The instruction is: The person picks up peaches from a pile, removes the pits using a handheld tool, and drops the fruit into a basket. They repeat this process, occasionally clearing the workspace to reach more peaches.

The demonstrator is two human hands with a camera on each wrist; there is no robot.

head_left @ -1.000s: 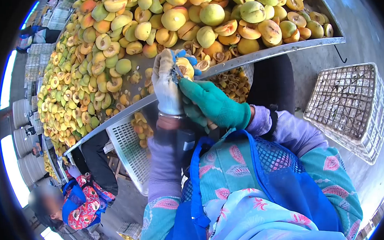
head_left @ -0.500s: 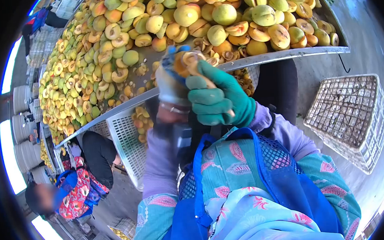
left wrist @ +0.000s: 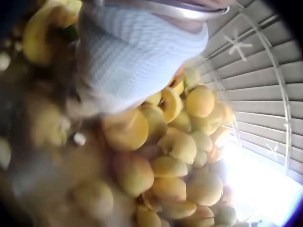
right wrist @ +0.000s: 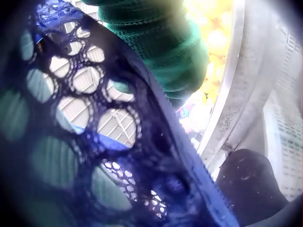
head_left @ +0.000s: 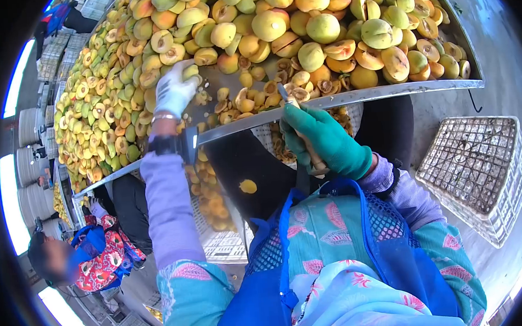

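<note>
Gripping knife point(head_left: 315, 157), right hand point(head_left: 329, 140) curls fingers round wooden handle, near centre of head view; left hand point(head_left: 175, 89), upper left, holds greenish fruit piece point(head_left: 190, 71) in fingers beside heaped fruit point(head_left: 107, 103).

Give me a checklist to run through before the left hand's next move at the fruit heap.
1. Right hand holds the knife by its wooden handle: ok.
2. Blade apart from the left hand: ok.
3. Both hands gloved: ok.
4. Left hand firmly gripping a fruit: cannot tell; fingertips partly hidden.
5. Loose yellow fruit piece inside the white crate: not ok; it shows outside, against dark cloth.
</note>
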